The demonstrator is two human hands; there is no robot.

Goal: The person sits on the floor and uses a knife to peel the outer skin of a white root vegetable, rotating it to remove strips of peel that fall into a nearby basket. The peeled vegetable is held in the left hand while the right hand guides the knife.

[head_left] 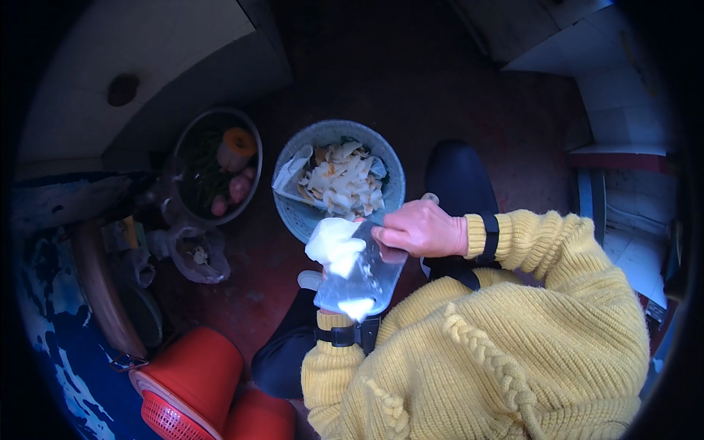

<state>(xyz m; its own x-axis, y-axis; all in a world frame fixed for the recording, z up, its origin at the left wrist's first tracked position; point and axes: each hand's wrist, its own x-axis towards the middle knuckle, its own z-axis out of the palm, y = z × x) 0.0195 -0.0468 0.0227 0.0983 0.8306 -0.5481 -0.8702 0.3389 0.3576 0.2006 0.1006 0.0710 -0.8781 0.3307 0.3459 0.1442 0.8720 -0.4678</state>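
Observation:
My right hand [422,229] is closed round the handle of a wide-bladed cleaver [378,275], whose rounded handle end shows beyond my fingers. The broad grey blade lies across the front of my left hand and hides nearly all of it; only a little skin [328,312] shows above the cuff. A pale white vegetable piece [334,246] is held up at the blade's left edge, over the near rim of a bucket [402,183]. Glare blurs its shape, and its exact kind is unclear. More white shows at the blade's lower end. White peelings [341,180] and a crumpled white wrapper [292,176] fill the bucket.
Left of the bucket stands a metal basin [258,150] with greens, a cut orange-fleshed squash [238,147] and pinkish roots. Nearer lies a clear plastic bag [202,257] with pale bits. Red plastic baskets [194,367] are at lower left, beside a blue patterned surface [59,337].

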